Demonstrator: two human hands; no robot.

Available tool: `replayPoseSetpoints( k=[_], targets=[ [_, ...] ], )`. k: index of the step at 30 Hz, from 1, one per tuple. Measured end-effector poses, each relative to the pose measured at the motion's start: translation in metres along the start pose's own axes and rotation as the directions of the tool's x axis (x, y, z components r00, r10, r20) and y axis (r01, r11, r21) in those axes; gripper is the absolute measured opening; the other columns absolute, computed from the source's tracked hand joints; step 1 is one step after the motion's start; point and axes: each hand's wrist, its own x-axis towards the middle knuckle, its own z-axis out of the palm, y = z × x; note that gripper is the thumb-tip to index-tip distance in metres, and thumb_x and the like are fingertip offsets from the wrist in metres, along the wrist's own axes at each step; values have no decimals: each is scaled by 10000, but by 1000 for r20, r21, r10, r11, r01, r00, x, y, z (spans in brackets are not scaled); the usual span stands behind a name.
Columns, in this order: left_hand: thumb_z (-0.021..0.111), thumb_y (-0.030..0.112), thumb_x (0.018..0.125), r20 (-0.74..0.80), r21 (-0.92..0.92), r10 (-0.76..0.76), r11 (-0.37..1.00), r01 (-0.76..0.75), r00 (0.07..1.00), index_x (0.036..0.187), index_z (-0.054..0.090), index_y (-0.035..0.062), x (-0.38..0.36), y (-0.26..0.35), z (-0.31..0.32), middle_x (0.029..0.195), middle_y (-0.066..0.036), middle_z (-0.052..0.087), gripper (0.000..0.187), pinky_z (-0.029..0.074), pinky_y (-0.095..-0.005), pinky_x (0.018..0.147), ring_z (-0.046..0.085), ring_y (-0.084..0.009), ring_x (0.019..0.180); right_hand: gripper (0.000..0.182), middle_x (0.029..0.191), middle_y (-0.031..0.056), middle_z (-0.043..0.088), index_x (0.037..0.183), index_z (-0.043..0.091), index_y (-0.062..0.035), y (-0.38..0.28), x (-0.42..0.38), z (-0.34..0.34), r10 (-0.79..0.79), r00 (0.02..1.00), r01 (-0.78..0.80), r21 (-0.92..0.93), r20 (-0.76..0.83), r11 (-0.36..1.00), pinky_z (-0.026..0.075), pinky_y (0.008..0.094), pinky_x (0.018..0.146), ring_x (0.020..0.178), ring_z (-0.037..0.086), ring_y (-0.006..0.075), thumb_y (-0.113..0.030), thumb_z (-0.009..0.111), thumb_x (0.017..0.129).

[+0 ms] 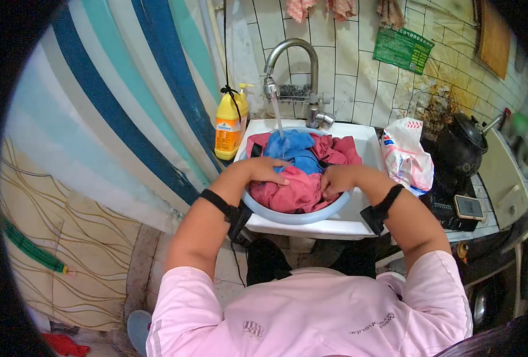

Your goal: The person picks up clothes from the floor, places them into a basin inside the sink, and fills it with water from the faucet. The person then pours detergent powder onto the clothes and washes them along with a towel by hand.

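Note:
A light-blue basin point(291, 217) sits in the white sink, piled with a pinkish-red garment point(291, 189) and a blue garment point(297, 149). What kind of garments they are does not show in the heap. My left hand point(267, 171) grips the red cloth at its left side, its fingertips partly sunk in the folds. On the other side, my right hand point(337, 179) has its fingers curled into the same red cloth. Water runs from the metal faucet point(294, 44) onto the blue garment at the back of the basin.
A yellow pump bottle point(228, 126) stands left of the white sink point(365, 211). To the right are a white-and-red plastic bag point(407, 156), a phone point(468, 207) and a black pot point(463, 143). A striped curtain point(121, 101) hangs close on the left.

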Motion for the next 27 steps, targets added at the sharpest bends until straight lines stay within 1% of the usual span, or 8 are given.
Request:
replayPoseSetpoints(
  k=[4,5,8,10,12,17,23,27],
  targets=[
    [650,471,774,-38,-413,88,906,-96,995,1222,548,79,21,-10,-22,1184,-116,585,604,425,-359,916,540,-270,1089,218,816,119,676,881,697,-49,3,-26,-25,223,874,-21,425,-431,905,497,346,695,728,638,237,-213,634,752],
    [647,448,779,-168,-632,-130,775,-5,977,1141,575,79,20,1,-31,1112,-96,598,522,435,-359,857,550,-249,1024,236,841,145,673,873,701,-60,6,-29,-29,399,765,21,639,-505,769,503,352,718,741,643,270,-246,617,755],
    [659,329,783,-300,-855,-426,517,-42,854,991,580,77,31,15,-45,959,-82,601,336,422,-337,724,549,-190,904,243,876,165,669,905,700,-80,35,-23,-26,476,459,-189,441,-750,878,501,371,776,824,639,318,-257,610,765],
    [693,243,756,-432,-883,-598,432,-182,676,1178,491,35,46,14,-45,1109,-126,560,513,436,-363,793,517,-218,1032,271,893,169,668,938,692,-91,36,-26,-20,577,404,-234,529,-710,816,496,399,810,872,626,344,-272,622,749],
    [703,212,747,-521,-848,-598,446,-287,609,1250,413,18,63,3,-41,1177,-142,517,612,434,-366,828,491,-228,1083,320,906,168,667,985,682,-106,14,-35,-16,609,125,-357,538,-783,764,492,408,829,881,625,341,-295,635,732],
    [702,160,772,-817,-577,-412,575,-580,404,1341,296,-26,66,5,-67,1264,-137,466,724,398,-292,919,463,-215,1142,396,1046,213,627,1081,614,-31,62,4,21,781,330,264,846,-530,463,486,340,850,948,624,275,-104,679,697],
    [632,181,856,-807,-583,-334,581,-568,486,1197,482,-29,58,21,-100,899,-29,586,428,438,-240,728,535,-107,814,427,1039,184,643,1131,607,-62,71,7,27,715,360,182,797,-599,576,464,331,886,944,629,279,-108,659,709],
    [623,172,865,-776,-609,-322,606,-512,542,1121,538,-13,52,23,-100,877,-28,607,327,442,-234,693,547,-100,781,457,1154,168,581,1138,623,-191,63,3,25,654,327,-217,619,-683,755,433,420,936,1056,553,348,-197,687,686]
  ],
)
